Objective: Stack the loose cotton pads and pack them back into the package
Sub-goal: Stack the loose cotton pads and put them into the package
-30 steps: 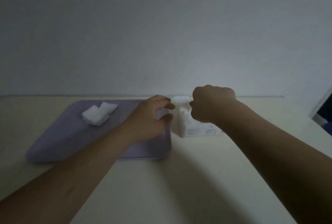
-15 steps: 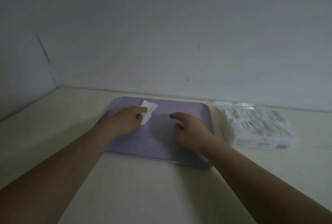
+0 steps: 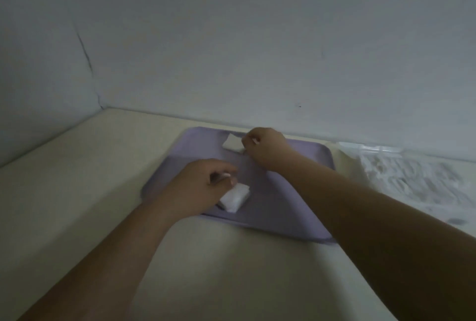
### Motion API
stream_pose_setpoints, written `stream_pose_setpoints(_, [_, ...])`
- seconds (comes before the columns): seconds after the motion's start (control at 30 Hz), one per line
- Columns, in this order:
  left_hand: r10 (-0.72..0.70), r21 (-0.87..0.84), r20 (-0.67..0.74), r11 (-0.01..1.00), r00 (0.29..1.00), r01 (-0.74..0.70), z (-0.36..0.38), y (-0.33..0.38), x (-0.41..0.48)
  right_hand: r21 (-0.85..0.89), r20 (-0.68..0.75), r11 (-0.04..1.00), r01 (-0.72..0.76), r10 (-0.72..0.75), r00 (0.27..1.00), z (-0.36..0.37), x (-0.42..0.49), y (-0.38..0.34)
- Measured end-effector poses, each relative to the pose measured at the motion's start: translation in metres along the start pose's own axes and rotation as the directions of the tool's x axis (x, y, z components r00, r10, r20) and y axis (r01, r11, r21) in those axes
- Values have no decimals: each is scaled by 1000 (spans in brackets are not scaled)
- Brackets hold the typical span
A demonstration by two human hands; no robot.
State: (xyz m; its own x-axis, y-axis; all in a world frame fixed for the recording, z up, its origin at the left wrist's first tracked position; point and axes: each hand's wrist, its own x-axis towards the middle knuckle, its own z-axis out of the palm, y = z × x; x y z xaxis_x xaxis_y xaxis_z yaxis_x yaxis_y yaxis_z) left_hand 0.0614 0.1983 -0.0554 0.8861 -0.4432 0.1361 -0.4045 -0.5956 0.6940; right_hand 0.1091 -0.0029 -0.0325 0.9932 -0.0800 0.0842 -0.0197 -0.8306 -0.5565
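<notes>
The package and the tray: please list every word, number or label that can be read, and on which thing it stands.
No text can be read.
The package: grey marks, perhaps print, too blurred to read.
The purple tray: no writing visible.
The cotton pads: plain white.

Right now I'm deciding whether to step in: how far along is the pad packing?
Done: the package already looks full of pads. In hand: the left hand holds a small stack on the tray; the right hand pinches a pad at the far edge. Left: join them and pack both.
</notes>
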Motion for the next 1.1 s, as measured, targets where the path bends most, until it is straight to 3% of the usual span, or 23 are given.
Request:
stream_pose_setpoints(0.17, [-28, 79, 6, 997, 1000, 28, -5, -7, -1, -289, 79, 949, -127, 155, 985, 18, 36, -6])
stream_pose_setpoints(0.33, [-60, 18, 59, 998, 996, 59, -8, -6, -10, -265, 3, 960, -91, 95, 995, 29, 36, -11])
stream_pose_setpoints(0.6, [-74, -191, 55, 978, 996, 83, -5, -6, -15, 100, 68, 979, -178, 172, 983, 18, 30, -14])
stream_pose_setpoints(0.83, [-88, -544, -9, 836, 996, 69, -1, -2, -12, 356, 56, 933, -51, 33, 998, -3, -26, 1])
stream_pose_setpoints(0.9, [-67, -593, -9, 804, 998, 48, 2, -2, -10, 356, 54, 934, -18, -1, 999, -1, -41, 15])
stream_pose_setpoints(1.1, [-62, -655, -5, 754, 998, 43, 3, -3, -8, 581, -24, 812, 64, -62, 998, 9, -58, 31])
